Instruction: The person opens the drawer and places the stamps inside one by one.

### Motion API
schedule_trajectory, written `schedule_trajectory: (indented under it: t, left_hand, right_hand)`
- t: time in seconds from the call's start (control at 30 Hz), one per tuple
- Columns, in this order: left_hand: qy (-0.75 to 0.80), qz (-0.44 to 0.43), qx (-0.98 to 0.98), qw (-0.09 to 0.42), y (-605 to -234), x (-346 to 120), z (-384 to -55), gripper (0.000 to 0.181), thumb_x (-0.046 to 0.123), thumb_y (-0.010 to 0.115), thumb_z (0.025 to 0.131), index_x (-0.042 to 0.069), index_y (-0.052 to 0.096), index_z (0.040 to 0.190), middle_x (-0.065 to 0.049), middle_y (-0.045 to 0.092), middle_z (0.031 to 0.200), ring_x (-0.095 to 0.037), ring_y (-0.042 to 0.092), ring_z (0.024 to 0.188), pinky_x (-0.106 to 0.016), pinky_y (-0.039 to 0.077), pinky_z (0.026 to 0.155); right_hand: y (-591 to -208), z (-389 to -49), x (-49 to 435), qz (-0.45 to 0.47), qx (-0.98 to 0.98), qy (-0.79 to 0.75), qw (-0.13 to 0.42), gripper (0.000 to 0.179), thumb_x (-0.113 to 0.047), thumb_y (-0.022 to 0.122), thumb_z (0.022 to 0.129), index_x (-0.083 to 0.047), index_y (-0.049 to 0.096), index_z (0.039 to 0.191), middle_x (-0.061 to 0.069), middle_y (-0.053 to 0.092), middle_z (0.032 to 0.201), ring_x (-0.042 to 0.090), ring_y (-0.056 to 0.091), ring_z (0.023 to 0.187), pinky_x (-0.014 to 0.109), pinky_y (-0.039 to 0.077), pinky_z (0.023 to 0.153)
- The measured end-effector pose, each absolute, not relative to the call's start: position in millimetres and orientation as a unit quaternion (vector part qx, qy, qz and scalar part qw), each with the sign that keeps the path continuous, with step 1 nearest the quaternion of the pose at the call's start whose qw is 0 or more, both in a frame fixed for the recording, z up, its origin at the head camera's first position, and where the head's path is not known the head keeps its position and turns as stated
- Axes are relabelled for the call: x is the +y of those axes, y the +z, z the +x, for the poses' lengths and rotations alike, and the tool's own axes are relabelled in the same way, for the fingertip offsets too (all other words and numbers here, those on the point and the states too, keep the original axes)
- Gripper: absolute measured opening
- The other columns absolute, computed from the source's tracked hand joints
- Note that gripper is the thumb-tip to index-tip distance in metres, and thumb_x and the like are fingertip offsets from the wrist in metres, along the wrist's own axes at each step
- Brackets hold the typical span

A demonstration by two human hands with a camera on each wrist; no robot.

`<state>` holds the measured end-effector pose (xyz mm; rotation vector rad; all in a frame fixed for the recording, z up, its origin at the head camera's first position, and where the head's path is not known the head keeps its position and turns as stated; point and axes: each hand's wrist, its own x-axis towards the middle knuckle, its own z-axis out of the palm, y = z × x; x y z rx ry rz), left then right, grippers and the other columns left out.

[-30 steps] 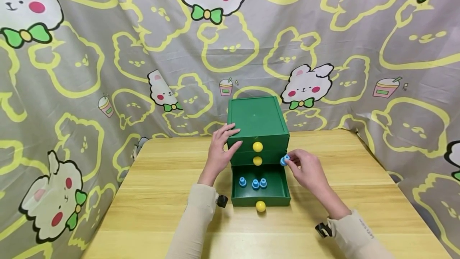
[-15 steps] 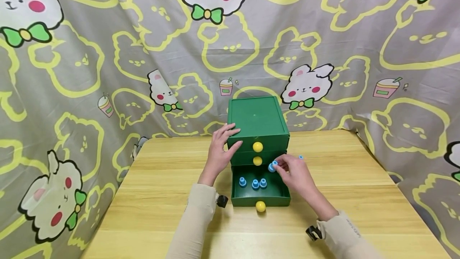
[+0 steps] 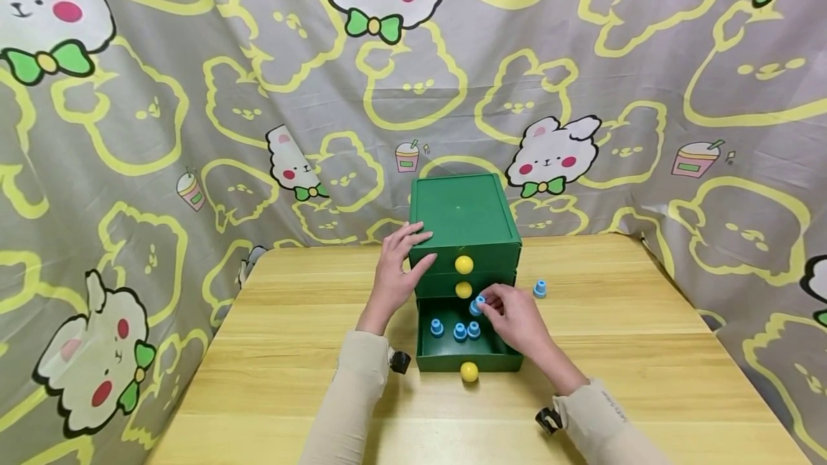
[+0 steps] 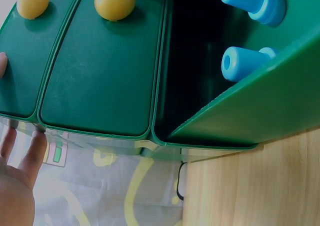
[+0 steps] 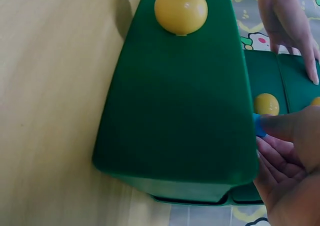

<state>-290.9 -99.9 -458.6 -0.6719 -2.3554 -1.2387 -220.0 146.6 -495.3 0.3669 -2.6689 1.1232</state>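
A green drawer cabinet [image 3: 461,210] with yellow ball knobs stands on the table, its bottom drawer [image 3: 426,361] pulled out. Three small blue stepped pegs, such as the blue peg [image 3: 436,328] at the left, stand in that drawer. Over its back right part, my right hand [image 3: 517,318] pinches another blue peg [image 3: 477,306] between thumb and fingers. In the right wrist view only a bit of this held peg [image 5: 259,125] shows past the drawer front. My left hand [image 3: 395,271] rests on the cabinet's upper left front corner, fingers spread on the top and thumb at the front.
One more blue peg [image 3: 540,289] stands on the wooden table [image 3: 620,321], right of the cabinet. The two upper drawers are closed, with yellow knobs [image 3: 464,265] in front. A patterned grey curtain [image 3: 362,92] hangs behind the table.
My right hand has carried the pinched peg leftward from beside the cabinet to over the open drawer, uncovering the peg on the table. The left hand has stayed in place.
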Motion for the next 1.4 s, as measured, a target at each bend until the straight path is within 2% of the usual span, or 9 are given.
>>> schedule_trajectory:
  t: [0.13, 0.47, 0.63, 0.9, 1.13, 1.4]
  left_hand:
    - [-0.442, -0.24, -0.842, 0.197, -458.5, -100.2, -290.5, 0.039, 0.036, 0.07, 0.1, 0.031, 0.065, 0.138, 0.013, 0.048, 0.157, -0.017, 0.029, 0.155, -0.06, 0.033, 0.12]
    - [-0.443, -0.24, -0.841, 0.196, -459.8, -100.9, -290.5, 0.039, 0.035, 0.071, 0.1, 0.03, 0.065, 0.138, 0.012, 0.048, 0.157, -0.016, 0.029, 0.155, -0.059, 0.033, 0.12]
    - [-0.445, -0.241, -0.84, 0.198, -460.9, -101.2, -290.6, 0.039, 0.034, 0.071, 0.1, 0.03, 0.065, 0.138, 0.011, 0.048, 0.157, -0.016, 0.03, 0.155, -0.059, 0.033, 0.12]
    - [-0.442, -0.245, -0.838, 0.205, -462.0, -100.9, -291.4, 0.039, 0.035, 0.07, 0.1, 0.03, 0.065, 0.138, 0.011, 0.048, 0.157, -0.019, 0.03, 0.155, -0.058, 0.034, 0.12]
    - [-0.44, -0.251, -0.836, 0.209, -461.8, -100.3, -292.4, 0.038, 0.035, 0.07, 0.1, 0.03, 0.065, 0.138, 0.011, 0.048, 0.157, -0.027, 0.032, 0.154, -0.06, 0.034, 0.119]
    - [-0.441, -0.251, -0.836, 0.209, -460.2, -100.6, -292.6, 0.038, 0.035, 0.07, 0.1, 0.031, 0.065, 0.138, 0.011, 0.048, 0.157, -0.021, 0.031, 0.155, -0.059, 0.034, 0.119]
  right_hand:
    - [-499.9, -221.9, 144.8, 0.121, -0.913, 0.376, 0.105, 0.007, -0.011, 0.077, 0.094, -0.006, 0.075, 0.098, 0.001, 0.071, 0.087, 0.011, 0.063, 0.077, 0.026, 0.057, 0.07]
    - [-513.7, -228.3, 138.6, 0.104, -0.925, 0.352, 0.093, 0.007, -0.011, 0.077, 0.093, -0.005, 0.076, 0.097, 0.003, 0.073, 0.087, 0.015, 0.064, 0.079, 0.037, 0.058, 0.075]
    - [-518.5, -229.8, 134.2, 0.099, -0.93, 0.347, 0.071, 0.005, -0.011, 0.078, 0.093, -0.007, 0.076, 0.095, 0.001, 0.072, 0.086, 0.014, 0.062, 0.077, 0.035, 0.059, 0.075]
    - [-520.8, -233.4, 127.8, 0.112, -0.928, 0.349, 0.07, 0.006, -0.012, 0.082, 0.089, -0.01, 0.077, 0.089, -0.002, 0.073, 0.081, 0.011, 0.064, 0.076, 0.034, 0.059, 0.074]
    - [-523.4, -234.9, 123.3, 0.115, -0.926, 0.358, 0.041, 0.005, -0.014, 0.082, 0.09, -0.012, 0.077, 0.091, -0.003, 0.073, 0.084, 0.009, 0.064, 0.077, 0.034, 0.058, 0.074]
    - [-525.4, -238.0, 122.0, 0.122, -0.925, 0.357, 0.04, 0.006, -0.013, 0.082, 0.089, -0.011, 0.078, 0.091, -0.003, 0.074, 0.084, 0.009, 0.065, 0.077, 0.034, 0.058, 0.074]
